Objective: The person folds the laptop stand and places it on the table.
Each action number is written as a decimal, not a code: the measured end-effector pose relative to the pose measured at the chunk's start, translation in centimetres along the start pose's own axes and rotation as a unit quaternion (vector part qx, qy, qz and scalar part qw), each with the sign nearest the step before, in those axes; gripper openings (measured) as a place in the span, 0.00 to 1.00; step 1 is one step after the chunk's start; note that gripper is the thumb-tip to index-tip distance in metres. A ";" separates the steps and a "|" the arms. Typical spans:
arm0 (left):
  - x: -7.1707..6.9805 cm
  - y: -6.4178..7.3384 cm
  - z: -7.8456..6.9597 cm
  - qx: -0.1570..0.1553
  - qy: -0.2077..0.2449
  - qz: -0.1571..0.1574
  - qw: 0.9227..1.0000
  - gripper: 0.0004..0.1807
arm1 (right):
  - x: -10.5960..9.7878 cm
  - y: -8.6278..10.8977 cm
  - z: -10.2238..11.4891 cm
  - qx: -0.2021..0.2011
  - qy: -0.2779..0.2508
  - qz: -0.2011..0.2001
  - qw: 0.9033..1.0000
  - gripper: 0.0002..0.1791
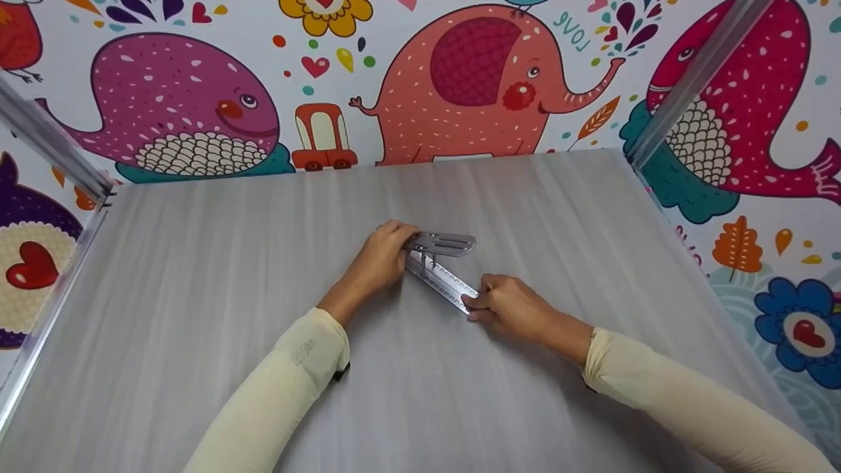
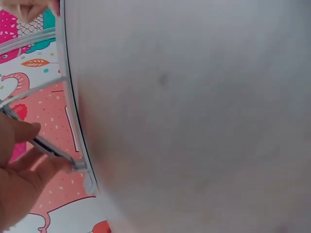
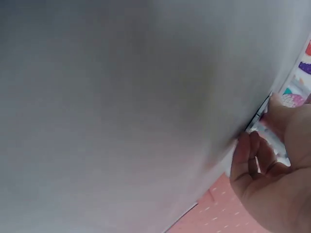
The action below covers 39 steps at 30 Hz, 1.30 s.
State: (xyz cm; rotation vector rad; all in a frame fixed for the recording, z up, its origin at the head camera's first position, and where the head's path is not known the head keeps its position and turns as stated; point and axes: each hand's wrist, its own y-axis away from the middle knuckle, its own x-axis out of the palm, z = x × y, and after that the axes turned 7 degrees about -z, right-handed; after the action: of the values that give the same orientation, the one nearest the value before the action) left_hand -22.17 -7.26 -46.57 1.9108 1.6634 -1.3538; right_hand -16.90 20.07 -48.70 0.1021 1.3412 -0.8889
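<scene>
Near the middle of the tabletop, my left hand (image 1: 384, 253) grips the left end of a grey slotted metal plate (image 1: 453, 244). Thin upright pieces run from this plate down to a silver ruler-like strip (image 1: 443, 282) with markings along it. The strip slants down to the right, and its near end is pinched by my right hand (image 1: 512, 305). In the left wrist view, thumb and fingers of the left hand (image 2: 24, 170) hold a narrow grey bar (image 2: 48, 147). Curled fingers of the right hand (image 3: 262, 179) show at the tabletop in the right wrist view.
The grey wood-grain table (image 1: 197, 295) spreads around both hands. Behind it stands a wall printed with cartoon animals (image 1: 407, 118). Metal posts (image 1: 696, 85) rise at the back corners, and a metal edge (image 1: 46, 335) runs along the left side.
</scene>
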 end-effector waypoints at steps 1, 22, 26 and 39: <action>0.0 -0.2 0.1 -0.002 0.005 0.009 1.000 0.24 | 0.1 0.0 0.6 0.006 0.009 -0.002 1.000 0.12; 0.6 -4.8 2.0 0.026 0.138 0.135 0.981 0.29 | 3.2 -0.6 9.5 0.059 0.163 0.000 0.985 0.07; 0.6 -4.8 1.9 0.026 0.141 0.139 0.980 0.29 | 3.4 -0.7 9.9 0.061 0.193 -0.001 0.979 0.10; -0.6 -1.7 -0.2 -0.070 0.076 0.111 0.988 0.29 | -1.2 -3.0 5.2 0.201 -0.086 0.113 0.969 0.08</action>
State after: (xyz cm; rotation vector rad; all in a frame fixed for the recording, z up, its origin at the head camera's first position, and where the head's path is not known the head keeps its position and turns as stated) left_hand -23.55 -6.95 -45.38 2.0870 1.5125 -1.0023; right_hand -14.57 15.84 -44.96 0.4728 0.9528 -0.9410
